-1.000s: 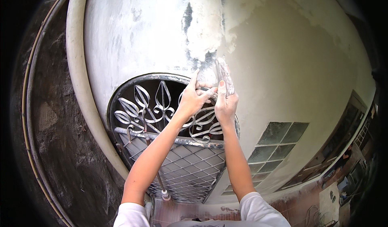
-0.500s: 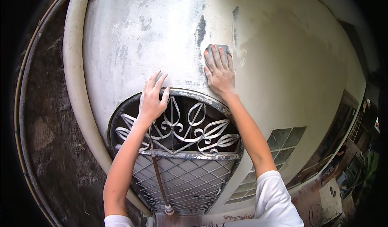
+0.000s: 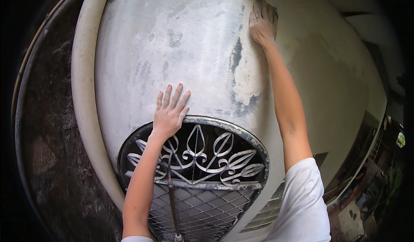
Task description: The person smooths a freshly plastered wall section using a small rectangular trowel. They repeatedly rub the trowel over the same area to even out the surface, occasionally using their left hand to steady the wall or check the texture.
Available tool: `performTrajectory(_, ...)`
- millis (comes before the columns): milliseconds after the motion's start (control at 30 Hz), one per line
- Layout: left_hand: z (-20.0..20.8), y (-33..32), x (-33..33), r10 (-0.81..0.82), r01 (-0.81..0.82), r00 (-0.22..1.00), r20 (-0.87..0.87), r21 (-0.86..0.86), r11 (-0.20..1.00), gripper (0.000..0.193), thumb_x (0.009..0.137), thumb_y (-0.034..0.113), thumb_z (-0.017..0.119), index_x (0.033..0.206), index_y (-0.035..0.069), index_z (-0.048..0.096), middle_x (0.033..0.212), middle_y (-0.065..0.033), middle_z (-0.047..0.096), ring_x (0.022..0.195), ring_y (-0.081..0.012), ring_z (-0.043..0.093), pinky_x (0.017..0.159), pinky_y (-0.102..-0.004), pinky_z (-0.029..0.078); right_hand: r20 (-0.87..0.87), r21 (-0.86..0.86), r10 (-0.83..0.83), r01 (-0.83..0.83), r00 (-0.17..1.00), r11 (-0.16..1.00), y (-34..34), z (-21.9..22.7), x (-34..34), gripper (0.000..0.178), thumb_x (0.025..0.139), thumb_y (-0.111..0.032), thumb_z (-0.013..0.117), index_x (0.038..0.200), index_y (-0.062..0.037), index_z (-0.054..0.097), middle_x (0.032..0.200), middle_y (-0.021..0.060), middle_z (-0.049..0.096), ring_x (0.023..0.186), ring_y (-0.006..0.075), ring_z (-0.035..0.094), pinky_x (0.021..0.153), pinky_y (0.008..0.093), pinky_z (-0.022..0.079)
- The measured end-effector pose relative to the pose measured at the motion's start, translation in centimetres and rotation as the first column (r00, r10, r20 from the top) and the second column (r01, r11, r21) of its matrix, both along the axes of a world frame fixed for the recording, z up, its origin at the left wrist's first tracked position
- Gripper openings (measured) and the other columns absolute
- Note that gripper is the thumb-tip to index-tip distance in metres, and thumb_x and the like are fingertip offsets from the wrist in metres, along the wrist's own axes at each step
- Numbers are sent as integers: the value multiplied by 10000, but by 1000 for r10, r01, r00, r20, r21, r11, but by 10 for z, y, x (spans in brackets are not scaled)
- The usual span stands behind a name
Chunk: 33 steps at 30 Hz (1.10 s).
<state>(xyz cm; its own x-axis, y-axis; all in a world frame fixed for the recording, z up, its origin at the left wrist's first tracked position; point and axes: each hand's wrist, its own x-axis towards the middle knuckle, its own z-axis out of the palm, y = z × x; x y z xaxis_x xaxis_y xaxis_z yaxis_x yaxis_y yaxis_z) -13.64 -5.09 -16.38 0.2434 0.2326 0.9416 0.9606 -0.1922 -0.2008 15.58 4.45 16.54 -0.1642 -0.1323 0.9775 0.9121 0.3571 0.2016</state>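
High on the white, patchy wall [image 3: 202, 56], my right hand [image 3: 264, 26] presses a dark grey piece of sandpaper [image 3: 275, 12]. Its fingers lie together over the sheet, and only an edge of the sheet shows. My left hand [image 3: 169, 114] rests against the wall just above the arched opening's rim [image 3: 220, 124], fingers spread, holding nothing. Pale dust coats both hands. Between them the wall has dark bare streaks [image 3: 236, 54] and a rough, pale patch [image 3: 246, 84].
Below my hands, white scrolled ironwork [image 3: 195, 145] fills the arch, above a diamond lattice [image 3: 198, 212]. A thick pale pipe [image 3: 84, 69] runs down the left beside a dark rough wall [image 3: 51, 143]. Louvred panes [image 3: 265, 214] are low on the right.
My right hand has slid upward and slightly right along the wall with the sandpaper. My left hand has settled flat above the arch. The view has shifted upward.
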Motion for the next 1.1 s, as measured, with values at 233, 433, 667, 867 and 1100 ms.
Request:
performTrajectory(233, 0, -3, -2, -42, 42, 999, -27, 3, 999, 558, 1023, 313, 464, 1561, 203, 368, 1666, -79, 213, 1547, -340, 96, 1241, -520, 56, 174, 72, -155, 145, 973, 987, -7, 18, 36, 646, 1040, -531, 262, 1604, -218, 226, 1679, 32, 164, 1542, 254, 142, 1262, 404, 91)
performTrajectory(433, -1, -3, -1, -38, 38, 999, -21, -12, 999, 552, 1022, 319, 464, 1555, 205, 377, 1664, -76, 219, 1544, -341, 103, 1242, -522, 53, -16, -541, -251, 203, 968, 816, -27, 72, -7, 633, 1048, -488, 252, 1605, -190, 215, 1677, 54, 168, 1538, 273, 157, 1254, 419, 122)
performTrajectory(667, 0, -3, -2, -37, 36, 999, -24, -43, 998, 562, 1021, 313, 472, 1562, 209, 359, 1665, -75, 212, 1546, -333, 96, 1241, -521, 54, 160, -67, 63, -53, 985, 996, -36, 13, -27, 638, 1048, -482, 236, 1604, -172, 199, 1643, 135, 249, 1520, 343, 193, 1229, 473, 174)
performTrajectory(867, 0, -4, -2, 0, -1, 1000, -22, -25, 1000, 561, 1022, 363, 475, 1563, 272, 354, 1669, -22, 209, 1551, -288, 93, 1251, -499, 41, -196, -346, 76, -141, 978, 927, -26, 68, -4, 722, 1045, -513, 212, 1430, 39, 472, 1511, 292, 407, 1441, 428, 336, 1194, 445, 243)
performTrajectory(1100, 1, -4, -1, 6, -7, 1000, -20, -7, 1000, 556, 1027, 367, 464, 1564, 274, 352, 1667, -16, 215, 1550, -280, 101, 1255, -486, 38, 28, 71, -25, 23, 999, 997, -26, -11, -33, 606, 1058, -463, 212, 1571, -158, 320, 1643, 102, 266, 1516, 283, 235, 1237, 435, 177)
